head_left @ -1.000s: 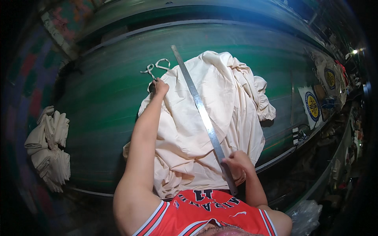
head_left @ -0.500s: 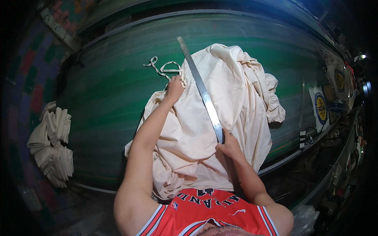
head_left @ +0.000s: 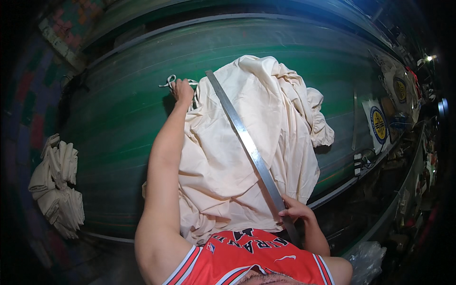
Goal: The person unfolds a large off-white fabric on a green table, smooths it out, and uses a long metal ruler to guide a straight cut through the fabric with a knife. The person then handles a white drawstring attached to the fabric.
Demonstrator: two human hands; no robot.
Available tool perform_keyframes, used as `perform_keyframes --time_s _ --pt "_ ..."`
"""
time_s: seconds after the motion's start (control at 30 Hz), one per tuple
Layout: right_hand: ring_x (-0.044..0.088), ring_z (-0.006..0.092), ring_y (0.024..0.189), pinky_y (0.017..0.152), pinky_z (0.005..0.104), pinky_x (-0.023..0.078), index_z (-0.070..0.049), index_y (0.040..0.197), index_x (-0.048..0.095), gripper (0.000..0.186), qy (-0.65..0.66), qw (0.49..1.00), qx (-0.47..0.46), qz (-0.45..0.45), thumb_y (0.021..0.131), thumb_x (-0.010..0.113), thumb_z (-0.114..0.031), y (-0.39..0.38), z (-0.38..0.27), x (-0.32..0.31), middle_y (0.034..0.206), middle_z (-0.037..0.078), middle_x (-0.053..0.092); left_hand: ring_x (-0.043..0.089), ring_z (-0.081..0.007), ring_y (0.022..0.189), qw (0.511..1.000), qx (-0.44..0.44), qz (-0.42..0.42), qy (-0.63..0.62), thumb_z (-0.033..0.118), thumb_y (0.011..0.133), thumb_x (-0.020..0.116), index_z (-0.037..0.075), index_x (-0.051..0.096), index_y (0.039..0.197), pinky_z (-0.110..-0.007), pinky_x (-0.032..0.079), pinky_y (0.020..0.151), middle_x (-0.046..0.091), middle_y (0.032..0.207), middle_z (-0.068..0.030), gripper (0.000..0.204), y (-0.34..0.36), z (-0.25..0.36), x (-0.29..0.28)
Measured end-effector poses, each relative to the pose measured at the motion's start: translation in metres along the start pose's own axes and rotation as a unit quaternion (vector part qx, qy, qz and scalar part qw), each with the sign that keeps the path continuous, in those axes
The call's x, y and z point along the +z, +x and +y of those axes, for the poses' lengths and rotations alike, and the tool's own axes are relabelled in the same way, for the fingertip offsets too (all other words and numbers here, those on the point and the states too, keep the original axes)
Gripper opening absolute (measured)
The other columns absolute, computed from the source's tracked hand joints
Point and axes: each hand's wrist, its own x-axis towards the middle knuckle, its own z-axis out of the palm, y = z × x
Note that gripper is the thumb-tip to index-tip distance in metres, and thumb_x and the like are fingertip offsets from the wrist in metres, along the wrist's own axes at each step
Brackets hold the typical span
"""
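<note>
A big heap of cream cloth [head_left: 247, 142] lies rumpled in front of me, reaching from the middle of the table to my body. At its far left edge my left hand [head_left: 182, 93] is closed on thin cream drawstrings [head_left: 171, 78]; a loop sticks out past the fingers. A long, flat metal strip [head_left: 244, 137], like a straightedge, slants over the cloth from the far left to the near right. My right hand [head_left: 297, 209] grips it close to its near end, with thumb and fingers on its edges.
The heap rests on a long green table [head_left: 133, 114]. Folded cream cloth bundles [head_left: 57, 185] hang at its left end. On the right lie a white bag with a round blue and yellow print [head_left: 377, 124] and a power strip [head_left: 358, 164]. Clear plastic [head_left: 368, 259] sits at lower right.
My left hand has moved left and away from me with the drawstrings. My right hand has drawn the metal strip back toward my body and now holds it nearer its end.
</note>
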Motion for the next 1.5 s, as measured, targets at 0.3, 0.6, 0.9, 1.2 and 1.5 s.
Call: perform_keyframes --time_s 0.3,0.6,0.9,1.2,1.5 --pt "0.069 0.0233 0.088 0.080 0.0389 0.059 -0.005 0.137 0.041 0.054 0.073 0.993 0.003 -0.088 0.088 0.056 0.011 -0.055 0.046 0.004 0.097 0.013 0.067 0.070 -0.0378 0.094 0.966 -0.117 -0.034 -0.229 0.025 0.082 0.073 0.003 0.071 0.092 -0.046 0.054 0.083 0.073 0.090 -0.0201 0.024 0.012 -0.002 -0.024" --pt "0.064 0.0169 0.073 0.065 0.0306 0.055 -0.001 0.131 0.050 0.047 0.109 0.990 -0.086 -0.014 0.085 0.059 0.006 -0.048 0.061 0.025 0.086 0.007 0.065 0.061 -0.0150 0.055 0.799 -0.122 -0.296 -0.509 0.006 0.085 0.071 -0.009 0.056 0.123 -0.030 0.055 0.054 0.066 0.085 -0.0126 0.044 -0.062 0.042 -0.075" --pt "0.052 0.0095 0.060 0.054 0.0255 0.046 -0.005 0.144 0.049 0.051 0.093 0.966 -0.212 0.112 0.093 0.048 0.004 -0.001 0.038 0.069 0.080 0.002 0.058 0.069 -0.0219 0.071 0.840 -0.086 -0.321 -0.429 -0.005 0.083 0.065 -0.009 0.031 0.147 -0.031 0.058 0.057 0.065 0.098 -0.0205 0.073 -0.153 0.072 -0.136" --pt "0.054 0.0107 0.058 0.051 0.0263 0.047 -0.001 0.134 0.056 0.046 0.084 0.937 -0.304 0.153 0.089 0.046 0.006 0.089 -0.038 0.083 0.074 0.003 0.059 0.068 -0.0190 0.060 0.865 0.025 -0.307 -0.396 0.001 0.088 0.061 -0.008 0.063 0.114 -0.031 0.054 0.054 0.067 0.083 -0.0124 0.028 -0.196 0.060 -0.172" --pt "0.058 0.0132 0.060 0.053 0.0263 0.049 0.001 0.131 0.055 0.036 0.134 0.923 -0.314 0.176 0.095 0.052 0.002 0.181 -0.134 0.076 0.082 0.005 0.063 0.068 -0.0189 0.059 0.742 -0.036 -0.430 -0.514 0.007 0.095 0.061 -0.005 0.059 0.119 -0.030 0.055 0.057 0.067 0.082 -0.0119 0.026 -0.235 0.054 -0.209"
